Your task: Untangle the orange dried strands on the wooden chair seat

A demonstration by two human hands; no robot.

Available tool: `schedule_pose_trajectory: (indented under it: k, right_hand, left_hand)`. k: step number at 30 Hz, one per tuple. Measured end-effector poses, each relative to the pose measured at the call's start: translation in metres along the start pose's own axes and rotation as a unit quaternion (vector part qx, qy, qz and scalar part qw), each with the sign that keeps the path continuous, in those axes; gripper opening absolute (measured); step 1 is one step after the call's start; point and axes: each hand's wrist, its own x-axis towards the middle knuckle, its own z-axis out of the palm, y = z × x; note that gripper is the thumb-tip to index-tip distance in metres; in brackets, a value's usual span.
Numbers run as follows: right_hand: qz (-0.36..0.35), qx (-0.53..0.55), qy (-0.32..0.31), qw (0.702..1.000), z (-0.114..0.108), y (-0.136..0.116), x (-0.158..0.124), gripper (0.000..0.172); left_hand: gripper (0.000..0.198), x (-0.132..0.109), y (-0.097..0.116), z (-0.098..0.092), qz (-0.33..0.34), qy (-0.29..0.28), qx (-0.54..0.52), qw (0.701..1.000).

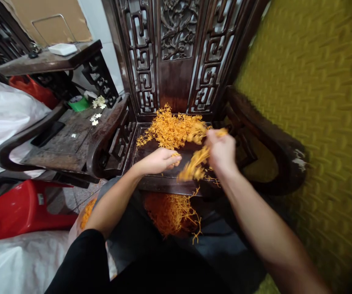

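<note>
A loose heap of orange, branching plastic-looking pieces (174, 128) lies on the dark carved wooden chair seat (183, 185). In front of the heap, my left hand (160, 160) is closed, with a bit of orange showing at its fingertips. My right hand (221, 149) is closed around a dangling orange cluster (195, 165), blurred by motion, which hangs down to the left over the seat. Between my legs, below the seat edge, sits a mass of thin orange stems (176, 214), some poking out to the right.
The chair's curved right arm (273, 143) stands beside a textured yellow-green surface (316, 81). To the left are a second wooden chair (59, 151) with a green tape roll (78, 103) and white pieces, a red plastic stool (25, 208), and white sacks (7, 114).
</note>
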Motion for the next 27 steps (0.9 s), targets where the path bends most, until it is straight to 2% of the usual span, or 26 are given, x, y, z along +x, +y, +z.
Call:
schedule_pose_trajectory:
  k: [1, 2, 5, 8, 11, 13, 15, 18, 21, 23, 25, 27]
  right_hand:
    - [-0.005, 0.028, 0.069, 0.997, -0.008, 0.0, 0.011, 0.042]
    - [-0.01, 0.044, 0.093, 0.995, -0.015, -0.002, 0.02, 0.042]
    - [0.009, 0.073, 0.002, 0.997, -0.024, -0.01, 0.023, 0.039]
    - [0.008, 0.07, -0.097, 0.993, -0.015, -0.016, 0.003, 0.039]
    - [0.0, 0.062, -0.124, 0.99, -0.003, -0.016, -0.013, 0.039]
    - [-0.005, 0.054, -0.126, 0.991, 0.001, -0.015, -0.017, 0.04]
    - [-0.014, 0.039, -0.131, 0.991, 0.003, -0.015, -0.02, 0.041]
    - [-0.034, -0.01, -0.155, 0.987, 0.005, -0.017, -0.026, 0.039]
    - [-0.082, -0.098, -0.166, 0.978, -0.001, -0.017, -0.023, 0.033]
    - [-0.106, -0.146, -0.118, 0.977, -0.012, -0.013, -0.009, 0.028]
    - [-0.1, -0.15, -0.016, 0.983, -0.028, -0.007, 0.012, 0.026]
    - [-0.073, -0.1, 0.065, 0.99, -0.042, -0.004, 0.03, 0.028]
  left_hand:
    - [0.037, -0.002, -0.003, -0.003, -0.018, -0.014, -0.047, 0.999]
    - [0.037, -0.003, -0.006, -0.006, -0.033, -0.013, -0.096, 0.995]
    - [0.035, 0.0, -0.018, -0.011, -0.037, 0.044, -0.226, 0.972]
    - [0.033, 0.007, -0.025, -0.012, -0.017, 0.109, -0.332, 0.937]
    - [0.048, 0.012, -0.025, -0.012, -0.007, 0.132, -0.372, 0.919]
    - [0.048, 0.014, -0.023, -0.009, -0.008, 0.133, -0.352, 0.926]
    - [0.053, 0.016, -0.021, -0.006, -0.009, 0.136, -0.294, 0.946]
    - [0.053, 0.02, -0.015, 0.0, 0.012, 0.138, -0.136, 0.981]
    - [0.047, 0.019, -0.005, 0.001, 0.043, 0.118, 0.021, 0.992]
    - [0.046, 0.013, -0.001, -0.002, 0.064, 0.049, 0.083, 0.993]
    - [0.044, 0.004, 0.0, -0.008, 0.07, -0.023, 0.094, 0.993]
    - [0.044, -0.003, -0.005, -0.015, 0.041, -0.027, 0.034, 0.998]
